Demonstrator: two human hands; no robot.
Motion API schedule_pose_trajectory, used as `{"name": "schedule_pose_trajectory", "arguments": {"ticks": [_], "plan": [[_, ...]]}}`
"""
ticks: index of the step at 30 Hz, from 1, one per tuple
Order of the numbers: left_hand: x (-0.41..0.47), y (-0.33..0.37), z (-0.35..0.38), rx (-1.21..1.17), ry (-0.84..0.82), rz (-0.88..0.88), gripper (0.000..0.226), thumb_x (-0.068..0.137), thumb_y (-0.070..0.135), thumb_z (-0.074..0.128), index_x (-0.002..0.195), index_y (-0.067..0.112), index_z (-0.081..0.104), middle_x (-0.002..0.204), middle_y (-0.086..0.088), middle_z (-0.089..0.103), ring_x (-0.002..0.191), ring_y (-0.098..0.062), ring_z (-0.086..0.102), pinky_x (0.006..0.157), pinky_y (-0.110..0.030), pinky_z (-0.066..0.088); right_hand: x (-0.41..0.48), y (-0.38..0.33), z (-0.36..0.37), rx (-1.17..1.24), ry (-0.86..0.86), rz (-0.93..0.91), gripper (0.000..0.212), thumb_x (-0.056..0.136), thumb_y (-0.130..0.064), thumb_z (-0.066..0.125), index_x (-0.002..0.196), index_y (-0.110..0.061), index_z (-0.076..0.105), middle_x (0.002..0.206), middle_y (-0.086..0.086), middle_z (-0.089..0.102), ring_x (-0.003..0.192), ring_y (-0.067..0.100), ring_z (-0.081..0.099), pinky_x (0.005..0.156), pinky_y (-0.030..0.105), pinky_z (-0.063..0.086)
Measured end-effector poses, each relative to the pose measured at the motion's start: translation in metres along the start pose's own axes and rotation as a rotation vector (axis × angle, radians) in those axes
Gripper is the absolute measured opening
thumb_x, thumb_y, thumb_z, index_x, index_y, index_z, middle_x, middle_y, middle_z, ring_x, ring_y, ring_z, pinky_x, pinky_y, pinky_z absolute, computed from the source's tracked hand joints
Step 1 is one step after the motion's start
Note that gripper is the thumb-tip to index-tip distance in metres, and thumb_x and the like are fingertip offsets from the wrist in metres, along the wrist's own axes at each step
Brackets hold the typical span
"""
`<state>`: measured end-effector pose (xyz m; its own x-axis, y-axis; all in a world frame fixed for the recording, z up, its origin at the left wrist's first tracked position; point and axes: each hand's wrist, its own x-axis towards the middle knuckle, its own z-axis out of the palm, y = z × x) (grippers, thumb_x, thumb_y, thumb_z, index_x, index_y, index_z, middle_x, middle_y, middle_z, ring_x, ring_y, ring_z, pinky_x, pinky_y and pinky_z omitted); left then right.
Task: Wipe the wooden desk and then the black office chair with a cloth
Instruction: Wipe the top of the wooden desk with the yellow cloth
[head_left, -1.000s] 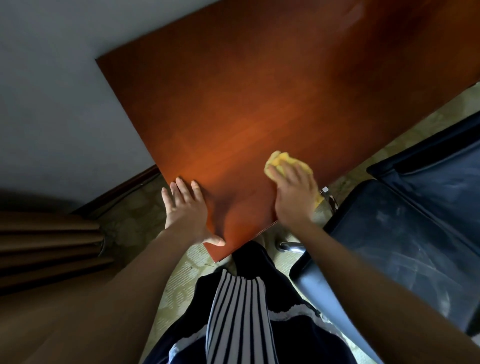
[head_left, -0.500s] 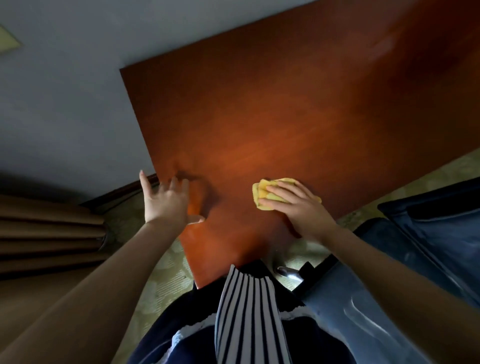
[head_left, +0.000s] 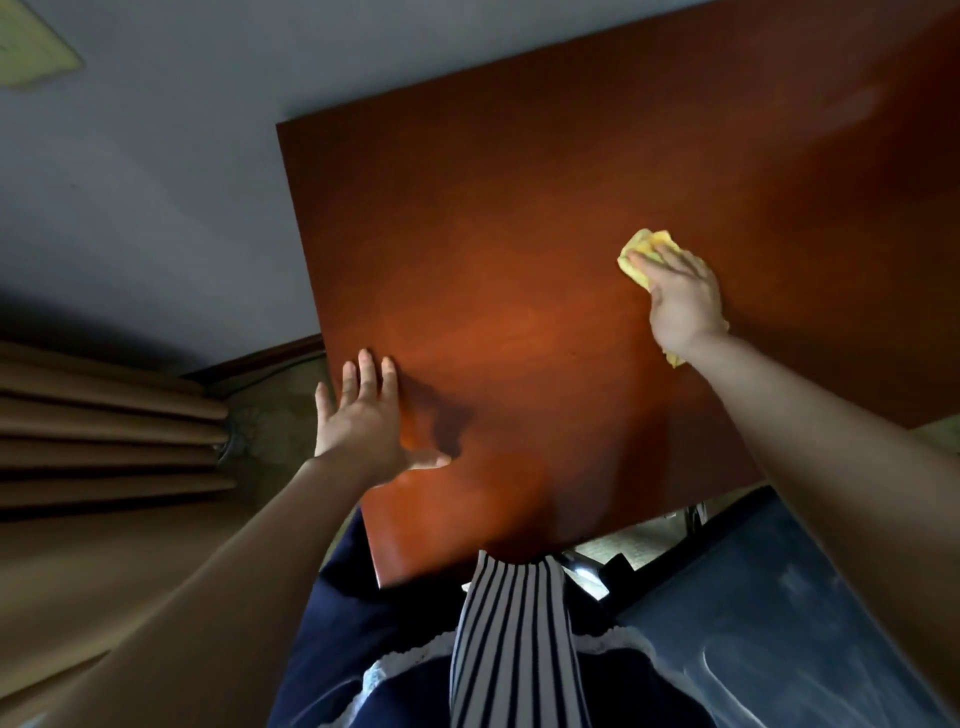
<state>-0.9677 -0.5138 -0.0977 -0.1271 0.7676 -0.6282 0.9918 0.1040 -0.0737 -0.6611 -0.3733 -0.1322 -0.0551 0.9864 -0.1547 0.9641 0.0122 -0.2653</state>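
Desk, cloth and chair

The desk (head_left: 519, 260) is a bare, glossy reddish-brown wooden top, its far edge against the wall. A crumpled yellow cloth (head_left: 641, 254) lies on its right part, mostly covered by the right hand (head_left: 683, 299) pressed flat on it. The black chair (head_left: 779, 597) stands at the lower right beside the desk; its seat looks dusty or smeared.

Left hand (head_left: 363, 421) is lying flat, palm down, fingers extended together, thumb splayed toward the right, at the left edge of the desk (head_left: 519, 234) near its front corner. Left forearm is reaching up from lower left. Right hand (head_left: 683, 296) is pressing palm down on the cloth (head_left: 641, 252), arm outstretched, fingers pointing up-left.
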Motion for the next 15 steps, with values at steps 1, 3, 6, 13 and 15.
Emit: {"name": "schedule_pose_trajectory", "arguments": {"ticks": [1,3,6,13,15], "plan": [[0.0,0.001,-0.001,-0.006,-0.01,0.0,0.136,0.057,0.086,0.052,0.148,0.011,-0.017,0.156,-0.014,-0.02,0.145,-0.029,-0.012,0.114,-0.053,-0.002,0.006,-0.009,0.002,-0.002,0.002,0.055,0.058,0.095,0.001,0.039,0.143,-0.032,0.037,0.155,0.001,0.025,0.142,0.03,0.016,0.117,0.039,0.012],[0.0,0.001,-0.002,-0.003,-0.022,0.003,0.136,0.059,0.084,0.054,0.148,0.009,-0.017,0.156,-0.015,-0.021,0.145,-0.03,-0.012,0.114,-0.052,-0.002,0.014,-0.031,0.007,0.007,-0.008,0.125,0.063,0.093,0.002,0.04,0.144,-0.035,0.034,0.156,-0.002,0.021,0.144,0.028,0.01,0.117,0.042,0.011],[-0.001,0.0,-0.003,0.013,-0.031,0.007,0.134,0.062,0.081,0.057,0.147,0.009,-0.018,0.155,-0.014,-0.021,0.145,-0.03,-0.013,0.115,-0.053,-0.001,0.015,-0.065,0.016,0.009,-0.057,0.035,0.066,0.09,0.0,0.037,0.143,-0.039,0.034,0.157,-0.005,0.019,0.144,0.023,0.008,0.116,0.04,0.01],[-0.001,0.0,-0.005,-0.012,-0.021,0.001,0.133,0.064,0.074,0.063,0.147,0.009,-0.019,0.155,-0.014,-0.023,0.144,-0.031,-0.014,0.114,-0.056,0.0,-0.028,-0.137,0.041,-0.051,-0.13,-0.387,0.052,0.095,-0.015,0.037,0.141,-0.041,0.037,0.154,-0.008,0.026,0.143,0.022,0.014,0.114,0.04,0.013],[-0.001,0.0,-0.004,-0.02,-0.014,-0.005,0.134,0.064,0.072,0.065,0.147,0.009,-0.018,0.155,-0.014,-0.023,0.144,-0.031,-0.014,0.114,-0.056,0.0,-0.049,-0.144,0.046,-0.048,-0.149,-0.476,0.052,0.096,-0.015,0.036,0.141,-0.041,0.037,0.154,-0.009,0.027,0.144,0.02,0.015,0.114,0.041,0.013]]}}
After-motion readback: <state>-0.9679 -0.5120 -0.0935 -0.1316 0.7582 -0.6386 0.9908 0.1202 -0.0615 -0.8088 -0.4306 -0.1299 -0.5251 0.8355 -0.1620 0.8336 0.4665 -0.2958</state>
